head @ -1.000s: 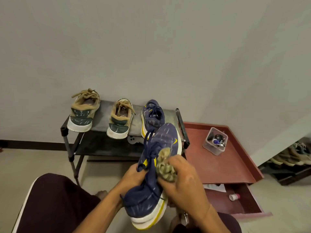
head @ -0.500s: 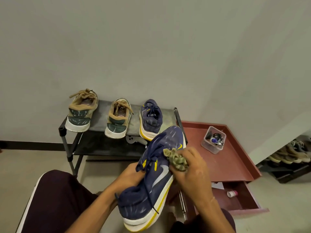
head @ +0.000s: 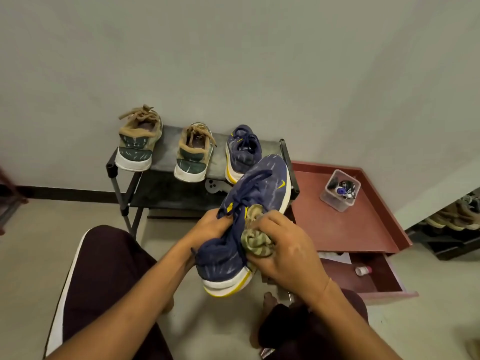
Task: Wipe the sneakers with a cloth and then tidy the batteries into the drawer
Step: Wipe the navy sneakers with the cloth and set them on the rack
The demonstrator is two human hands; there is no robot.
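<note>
1. The left hand (head: 207,227) grips the blue sneaker (head: 270,178) from its lace side, fingers curled round the upper. The shoe is held in the air over the lap, toe pointing away and heel toward the camera.
2. The right hand (head: 291,255) clenches a bunched cloth (head: 255,244) and presses it to the sneaker's right flank, just beside the laces.
3. To wipe well, I judge that the left hand should hold the shoe firm while the cloth makes long strokes from laces to toe, then along the white-and-yellow sole edge. The shoe then needs turning so the hidden flank gets its share. Loose laces hang near the cloth and could snag, so they are best swept aside first.
4. Its mate (head: 242,152) stands on the rack (head: 168,149) beside two tan sneakers (head: 139,141). I cannot tell whether those are clean.
5. The batteries are probably among the small items in the clear tub (head: 339,190) on the red tabletop (head: 358,229), but they are too small to tell apart. The drawer (head: 381,281) below stands pulled open, with a small bottle (head: 363,270) and a paper inside.
6. The held toe is near the rack's right post and the tabletop's raised rim, so strokes toward the toe should stop short of both. The open drawer juts out beside the right knee, leaving the right arm little room outward. Open room lies over the lap and to the left, above the floor.
</note>
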